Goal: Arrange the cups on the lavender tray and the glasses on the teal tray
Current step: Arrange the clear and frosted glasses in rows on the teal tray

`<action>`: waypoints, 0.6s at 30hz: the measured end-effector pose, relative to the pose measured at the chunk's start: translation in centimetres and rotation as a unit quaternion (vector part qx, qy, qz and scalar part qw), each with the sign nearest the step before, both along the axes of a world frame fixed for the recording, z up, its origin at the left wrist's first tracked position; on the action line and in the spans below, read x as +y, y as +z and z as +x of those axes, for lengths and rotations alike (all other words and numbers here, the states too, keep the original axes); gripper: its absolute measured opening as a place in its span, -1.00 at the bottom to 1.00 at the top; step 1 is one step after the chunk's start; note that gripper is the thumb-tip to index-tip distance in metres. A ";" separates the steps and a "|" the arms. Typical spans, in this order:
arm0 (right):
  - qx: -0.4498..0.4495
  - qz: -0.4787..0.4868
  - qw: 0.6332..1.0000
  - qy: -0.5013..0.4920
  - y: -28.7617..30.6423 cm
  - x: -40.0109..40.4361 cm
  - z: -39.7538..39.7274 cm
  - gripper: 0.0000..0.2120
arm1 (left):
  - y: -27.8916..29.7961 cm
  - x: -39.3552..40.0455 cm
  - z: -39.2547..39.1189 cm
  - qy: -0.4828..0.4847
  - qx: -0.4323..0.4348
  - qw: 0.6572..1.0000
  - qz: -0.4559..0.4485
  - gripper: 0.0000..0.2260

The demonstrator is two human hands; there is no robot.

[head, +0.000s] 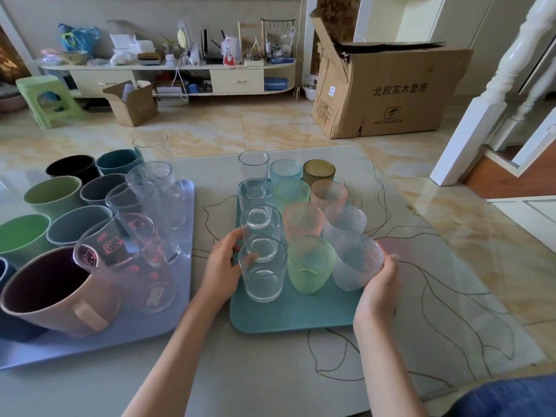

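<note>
The teal tray (288,319) lies in the middle of the table with several glasses on it in three rows. My left hand (224,267) holds the nearest clear glass (262,272) in the left row. My right hand (380,285) grips a frosted dotted glass (356,263) at the tray's near right. Between them stands a green dotted glass (310,264). The lavender tray (168,302) on the left carries several coloured cups, among them a pink cup (57,291), plus several clear glasses with cat prints (120,251).
The table's glass top with a line drawing extends right of the teal tray. Beyond the table are a tiled floor, a large cardboard box (388,91), a green stool (45,97) and a low shelf unit (180,76). My blue-clad knee (505,398) is at the bottom right.
</note>
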State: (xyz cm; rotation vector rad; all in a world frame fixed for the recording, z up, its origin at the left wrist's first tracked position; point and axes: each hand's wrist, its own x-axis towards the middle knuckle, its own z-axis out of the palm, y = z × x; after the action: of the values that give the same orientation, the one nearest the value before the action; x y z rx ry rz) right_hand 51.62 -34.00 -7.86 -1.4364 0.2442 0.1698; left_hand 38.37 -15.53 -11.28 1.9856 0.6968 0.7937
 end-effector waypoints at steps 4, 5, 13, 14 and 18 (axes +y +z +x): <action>-0.004 -0.017 1.000 0.003 0.1 -0.1 -0.2 -0.56 | -0.2 -0.2 0.0 0.025 0.026 0.999 0.041 -0.59; -0.007 -0.017 1.000 0.003 0.0 0.0 -0.2 -0.56 | -0.5 -0.2 -0.1 0.030 0.029 0.998 0.040 -0.61; -0.007 0.016 1.000 0.008 0.3 0.2 -0.6 -0.53 | 1.7 -5.4 -1.1 0.146 -0.205 0.941 -0.225 -0.60; -0.009 0.021 1.000 0.009 0.3 0.3 -0.5 -0.53 | 2.1 -6.3 -1.4 0.143 -0.197 0.948 -0.206 -0.49; -0.012 0.031 0.999 0.026 0.0 0.2 -0.4 -0.52 | 2.7 -7.5 -1.6 0.134 -0.068 0.989 -0.016 -0.29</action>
State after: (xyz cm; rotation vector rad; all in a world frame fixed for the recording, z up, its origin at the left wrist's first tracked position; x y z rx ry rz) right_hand 51.20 -33.75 -7.86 -1.3821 0.1804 0.2001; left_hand 36.73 -23.07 -8.57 1.8118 0.9012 1.0605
